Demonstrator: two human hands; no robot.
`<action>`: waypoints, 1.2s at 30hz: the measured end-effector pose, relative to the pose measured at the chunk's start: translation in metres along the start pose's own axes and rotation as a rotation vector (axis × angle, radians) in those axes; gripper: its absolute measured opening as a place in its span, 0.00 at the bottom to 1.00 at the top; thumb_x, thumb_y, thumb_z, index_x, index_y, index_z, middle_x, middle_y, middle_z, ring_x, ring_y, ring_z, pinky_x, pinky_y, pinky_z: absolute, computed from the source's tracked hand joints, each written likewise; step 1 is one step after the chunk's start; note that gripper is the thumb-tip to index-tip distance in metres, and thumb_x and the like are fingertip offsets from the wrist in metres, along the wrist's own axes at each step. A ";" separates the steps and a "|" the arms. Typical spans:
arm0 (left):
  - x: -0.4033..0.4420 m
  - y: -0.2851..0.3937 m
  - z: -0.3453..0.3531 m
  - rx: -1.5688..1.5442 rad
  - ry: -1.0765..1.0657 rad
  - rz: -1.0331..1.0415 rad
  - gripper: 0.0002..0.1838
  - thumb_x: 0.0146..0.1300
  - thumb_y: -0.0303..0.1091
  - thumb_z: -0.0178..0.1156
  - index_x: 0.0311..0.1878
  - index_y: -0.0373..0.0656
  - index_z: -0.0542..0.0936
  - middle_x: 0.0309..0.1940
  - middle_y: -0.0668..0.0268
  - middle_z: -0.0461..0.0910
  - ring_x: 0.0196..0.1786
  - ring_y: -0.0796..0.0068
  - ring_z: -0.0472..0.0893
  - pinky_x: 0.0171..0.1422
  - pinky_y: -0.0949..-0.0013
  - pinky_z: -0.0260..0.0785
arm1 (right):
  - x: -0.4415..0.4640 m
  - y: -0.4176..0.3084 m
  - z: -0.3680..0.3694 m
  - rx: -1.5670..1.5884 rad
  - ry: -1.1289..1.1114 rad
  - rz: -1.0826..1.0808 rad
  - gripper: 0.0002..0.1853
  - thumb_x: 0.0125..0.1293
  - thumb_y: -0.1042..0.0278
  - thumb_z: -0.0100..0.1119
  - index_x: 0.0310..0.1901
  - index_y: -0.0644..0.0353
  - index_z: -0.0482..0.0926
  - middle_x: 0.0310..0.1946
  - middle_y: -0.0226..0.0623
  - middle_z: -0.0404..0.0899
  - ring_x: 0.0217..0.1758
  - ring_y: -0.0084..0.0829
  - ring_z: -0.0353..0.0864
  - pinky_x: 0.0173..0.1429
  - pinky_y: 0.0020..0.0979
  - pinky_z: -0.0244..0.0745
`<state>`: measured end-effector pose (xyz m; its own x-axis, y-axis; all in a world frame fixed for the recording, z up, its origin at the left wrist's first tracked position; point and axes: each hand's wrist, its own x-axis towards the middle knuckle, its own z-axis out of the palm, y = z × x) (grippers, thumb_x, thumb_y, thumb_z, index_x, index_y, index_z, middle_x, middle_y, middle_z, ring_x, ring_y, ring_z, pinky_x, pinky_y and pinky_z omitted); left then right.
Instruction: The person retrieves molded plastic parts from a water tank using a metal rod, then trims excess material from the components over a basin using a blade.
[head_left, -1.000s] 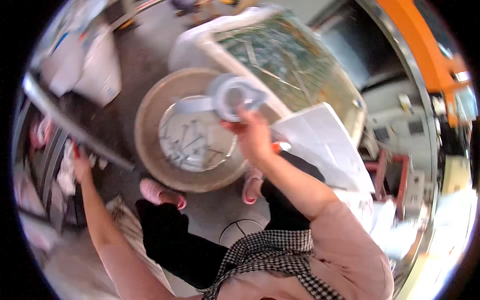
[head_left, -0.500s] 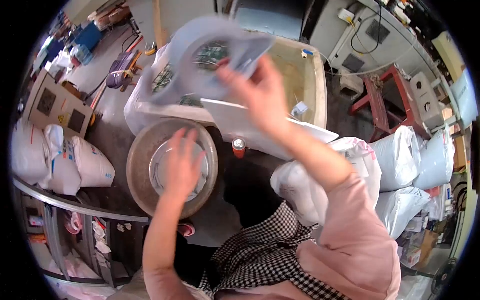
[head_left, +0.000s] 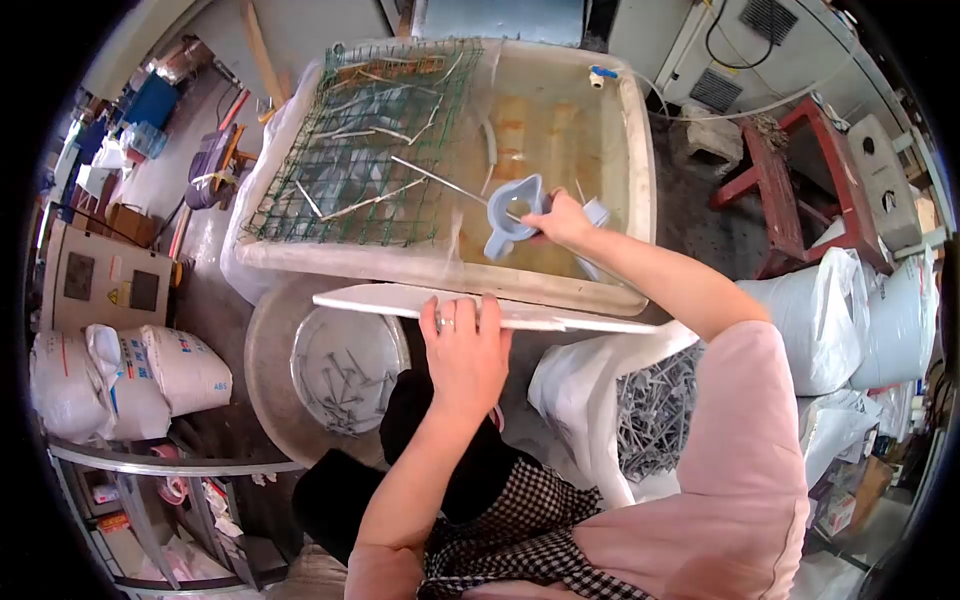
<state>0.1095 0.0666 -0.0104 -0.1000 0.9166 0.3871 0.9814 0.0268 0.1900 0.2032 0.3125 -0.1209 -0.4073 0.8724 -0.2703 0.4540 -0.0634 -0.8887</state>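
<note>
My right hand (head_left: 562, 218) is closed on a grey-blue plastic part (head_left: 512, 222) with a round opening and side tabs, above the right half of a water-filled tub (head_left: 635, 170). A thin rod (head_left: 440, 180) runs from the part toward the upper left; whether my fingers hold it too is unclear. A white board (head_left: 370, 298) lies along the tub's near side. My left hand (head_left: 465, 345) grips its near edge, fingers over the top and thumb hidden. Another grey-blue piece (head_left: 597, 212) shows beside my right wrist, partly hidden.
Green wire mesh (head_left: 370, 150) with pale sticks covers the tub's left half. Below the board stands a basin (head_left: 265, 355) holding a bowl (head_left: 320, 385) with grey plastic scraps. An open sack (head_left: 575, 390) of similar scraps (head_left: 655, 415) sits right. A red stool (head_left: 770, 190) stands beyond.
My right hand has brought the plastic part down over the tub's water. My left hand has gone from above the basin to the white board. The view has shifted.
</note>
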 end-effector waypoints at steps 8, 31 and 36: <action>-0.002 -0.010 0.004 -0.073 0.037 -0.028 0.18 0.42 0.32 0.64 0.39 0.40 0.74 0.36 0.62 0.72 0.44 0.64 0.73 0.58 0.54 0.55 | 0.046 0.023 0.047 -0.366 -0.303 0.330 0.32 0.53 0.57 0.67 0.47 0.78 0.65 0.41 0.50 0.75 0.36 0.39 0.82 0.35 0.35 0.81; -0.002 -0.013 0.006 -0.145 0.168 0.025 0.16 0.42 0.33 0.65 0.34 0.42 0.72 0.32 0.62 0.70 0.39 0.61 0.70 0.54 0.58 0.57 | -0.143 -0.044 -0.257 -0.939 0.095 -0.203 0.15 0.64 0.58 0.53 0.46 0.57 0.79 0.36 0.50 0.79 0.40 0.49 0.79 0.44 0.38 0.72; -0.004 -0.007 0.006 -0.120 0.206 0.050 0.15 0.44 0.34 0.66 0.33 0.43 0.72 0.31 0.63 0.70 0.40 0.61 0.71 0.53 0.59 0.57 | -0.238 -0.066 -0.330 -1.063 0.087 0.004 0.14 0.62 0.62 0.53 0.42 0.64 0.79 0.34 0.50 0.79 0.38 0.46 0.79 0.44 0.36 0.71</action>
<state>0.1036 0.0649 -0.0184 -0.0956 0.8144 0.5723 0.9606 -0.0753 0.2676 0.5317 0.2684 0.1238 -0.3652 0.9075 -0.2074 0.9308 0.3525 -0.0967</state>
